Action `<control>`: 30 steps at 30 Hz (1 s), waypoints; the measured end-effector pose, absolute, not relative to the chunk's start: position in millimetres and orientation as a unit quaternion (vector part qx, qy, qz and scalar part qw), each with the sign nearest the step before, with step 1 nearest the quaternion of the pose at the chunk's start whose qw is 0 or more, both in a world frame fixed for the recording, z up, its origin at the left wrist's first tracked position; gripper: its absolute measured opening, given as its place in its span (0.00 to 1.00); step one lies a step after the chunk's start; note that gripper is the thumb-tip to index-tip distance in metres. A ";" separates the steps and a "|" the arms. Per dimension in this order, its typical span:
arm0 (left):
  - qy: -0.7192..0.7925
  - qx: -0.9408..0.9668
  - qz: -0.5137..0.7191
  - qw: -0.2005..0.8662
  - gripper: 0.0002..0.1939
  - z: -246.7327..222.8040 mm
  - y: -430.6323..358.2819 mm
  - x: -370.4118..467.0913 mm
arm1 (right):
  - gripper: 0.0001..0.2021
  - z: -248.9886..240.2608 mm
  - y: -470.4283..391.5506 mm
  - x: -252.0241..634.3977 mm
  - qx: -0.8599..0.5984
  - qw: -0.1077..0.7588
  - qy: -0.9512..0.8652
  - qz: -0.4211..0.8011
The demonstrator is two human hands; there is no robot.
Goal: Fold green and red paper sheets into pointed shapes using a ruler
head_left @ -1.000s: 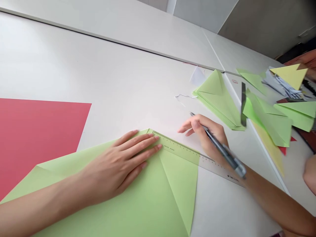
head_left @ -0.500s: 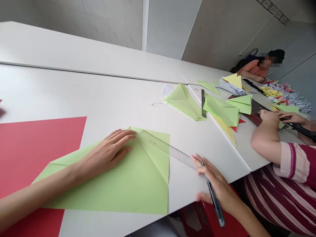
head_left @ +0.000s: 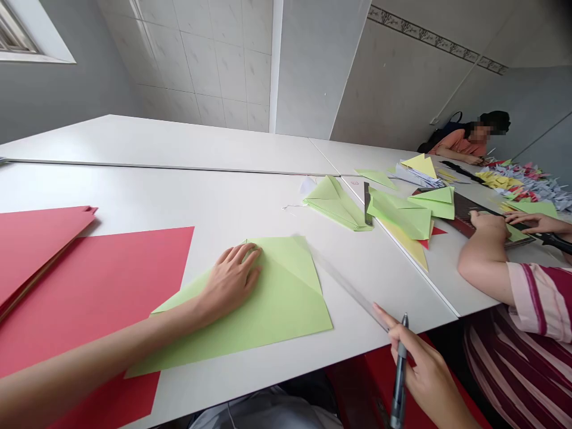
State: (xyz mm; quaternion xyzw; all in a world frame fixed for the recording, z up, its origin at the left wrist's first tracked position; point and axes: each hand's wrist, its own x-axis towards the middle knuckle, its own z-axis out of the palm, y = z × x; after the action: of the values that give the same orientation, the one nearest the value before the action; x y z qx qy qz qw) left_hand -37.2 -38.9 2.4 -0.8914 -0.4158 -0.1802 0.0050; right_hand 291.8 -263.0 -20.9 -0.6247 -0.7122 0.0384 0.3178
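My left hand (head_left: pixel 232 277) lies flat, palm down, on a creased sheet of light green paper (head_left: pixel 281 304), near its upper edge. A fold line runs across the sheet's right part. The sheet partly covers red paper (head_left: pixel 134 268). At the table's front edge, my right hand (head_left: pixel 420 357) grips a dark pen (head_left: pixel 399 378) between its fingers, its tip pointing up. That hand's extended index finger also touches the near end of a clear ruler (head_left: pixel 348 286). Motion blurs the ruler, and its far end reaches beside the green sheet's right corner.
A stack of red paper (head_left: pixel 36 250) lies at left. Folded green papers (head_left: pixel 335 205) and a dark strip (head_left: pixel 367 202) lie at centre right. A co-worker's arm (head_left: pixel 485 256) rests by a dark board (head_left: pixel 469 217). Another person (head_left: pixel 460 143) sits beyond heaped colourful paper pieces (head_left: pixel 527 179).
The ruler has moved off the green sheet toward the right with my right hand. The green sheet has turned slightly under my left hand. The view has shifted up and left.
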 end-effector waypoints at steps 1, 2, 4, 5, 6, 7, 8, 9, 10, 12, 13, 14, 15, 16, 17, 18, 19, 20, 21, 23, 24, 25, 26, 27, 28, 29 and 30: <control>-0.426 -0.886 -0.183 0.010 0.22 1.0 -40.9 -32.6 | 0.11 -16.1 -260.2 282.5 -0.632 0.352 -0.690 0.024; -0.435 -0.881 -0.187 0.015 0.22 -0.3 -42.3 -28.3 | 0.09 -11.0 -255.9 271.0 -0.636 0.386 -0.668 0.009; -0.451 -0.870 -0.196 0.023 0.20 -1.9 -42.8 -22.1 | 0.07 -2.5 -243.4 242.8 -0.634 0.431 -0.642 -0.021; -0.458 -0.865 -0.201 0.027 0.19 -2.1 -42.1 -20.9 | 0.07 0.0 -235.9 227.4 -0.623 0.433 -0.651 -0.025; -0.464 -0.861 -0.205 0.029 0.19 -1.8 -40.9 -21.1 | 0.09 1.0 -228.3 212.0 -0.618 0.423 -0.662 -0.020; -0.468 -0.858 -0.209 0.031 0.18 -1.3 -39.7 -22.9 | 0.15 0.5 -221.2 197.5 -0.620 0.414 -0.666 -0.019; -0.472 -0.855 -0.212 0.031 0.17 -0.4 -38.6 -26.0 | 0.20 -1.2 -215.2 184.2 -0.618 0.404 -0.674 -0.015; -0.474 -0.853 -0.215 0.030 0.16 0.5 -37.8 -30.0 | 0.24 -3.9 -210.8 172.6 -0.606 0.391 -0.693 -0.010; -0.475 -0.852 -0.219 0.029 0.15 1.4 -37.6 -34.5 | 0.26 -6.8 -208.2 163.0 -0.601 0.383 -0.702 -0.007; -0.474 -0.850 -0.228 0.025 0.15 2.4 -38.8 -42.9 | 0.27 -11.5 -207.8 149.8 -0.592 0.367 -0.718 0.009; -0.471 -0.851 -0.232 0.023 0.15 2.4 -39.9 -46.0 | 0.26 -12.5 -209.1 146.0 -0.588 0.359 -0.724 0.025; -0.467 -0.852 -0.237 0.022 0.16 2.2 -41.1 -48.0 | 0.25 -12.0 -210.6 144.0 -0.581 0.350 -0.733 0.049; -0.462 -0.853 -0.240 0.022 0.16 1.7 -42.2 -49.1 | 0.25 -10.3 -211.3 143.6 -0.570 0.340 -0.744 0.079; -0.457 -0.856 -0.242 0.021 0.17 1.2 -43.0 -49.3 | 0.25 -7.5 -210.7 145.0 -0.554 0.333 -0.755 0.110; -0.452 -0.859 -0.240 0.019 0.18 0.8 -43.5 -49.0 | 0.24 -3.9 -208.1 148.2 -0.539 0.328 -0.764 0.138; -0.448 -0.862 -0.237 0.017 0.19 0.5 -43.8 -48.5 | 0.22 0.1 -203.1 153.5 -0.525 0.327 -0.770 0.158; -0.443 -0.866 -0.232 0.015 0.20 0.5 -43.8 -48.0 | 0.19 4.1 -195.5 160.9 -0.515 0.329 -0.773 0.168; -0.440 -0.869 -0.226 0.013 0.21 0.6 -43.8 -47.7 | 0.17 7.8 -185.0 170.5 -0.515 0.329 -0.773 0.168; -0.437 -0.872 -0.221 0.012 0.22 0.9 -43.8 -47.9 | 0.15 11.2 -171.8 182.0 -0.518 0.332 -0.774 0.149; -0.434 -0.875 -0.213 0.014 0.22 1.6 -44.2 -49.2 | 0.12 16.8 -138.6 209.2 -0.532 0.311 -0.782 0.094; -0.433 -0.876 -0.210 0.016 0.23 1.8 -44.6 -50.3 | 0.11 19.2 -119.7 223.6 -0.539 0.285 -0.790 0.065; -0.432 -0.877 -0.209 0.017 0.23 1.7 -45.2 -51.5 | 0.11 21.4 -100.4 237.8 -0.534 0.255 -0.805 0.038; -0.432 -0.877 -0.209 0.018 0.23 1.4 -45.7 -52.8 | 0.11 23.3 -81.3 251.0 -0.528 0.241 -0.813 0.034; -0.431 -0.877 -0.210 0.018 0.24 0.8 -46.2 -54.1 | 0.12 24.8 -63.1 263.0 -0.524 0.228 -0.820 0.035; -0.430 -0.877 -0.211 0.017 0.24 -0.1 -46.6 -55.5 | 0.11 25.7 -46.6 273.4 -0.520 0.217 -0.825 0.034; -0.429 -0.878 -0.213 0.015 0.24 -1.1 -46.7 -56.9 | 0.11 25.8 -32.1 282.2 -0.519 0.207 -0.829 0.032; -0.427 -0.878 -0.214 0.013 0.25 -2.3 -46.7 -58.3 | 0.11 24.9 -19.8 289.3 -0.517 0.197 -0.832 0.032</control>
State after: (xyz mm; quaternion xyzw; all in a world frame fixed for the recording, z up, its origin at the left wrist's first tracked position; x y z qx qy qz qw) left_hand -58.3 -46.7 -2.3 -0.8785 -0.4269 -0.2142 0.0128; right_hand 289.3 -19.8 24.9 -0.5170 -0.8324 0.0325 0.1972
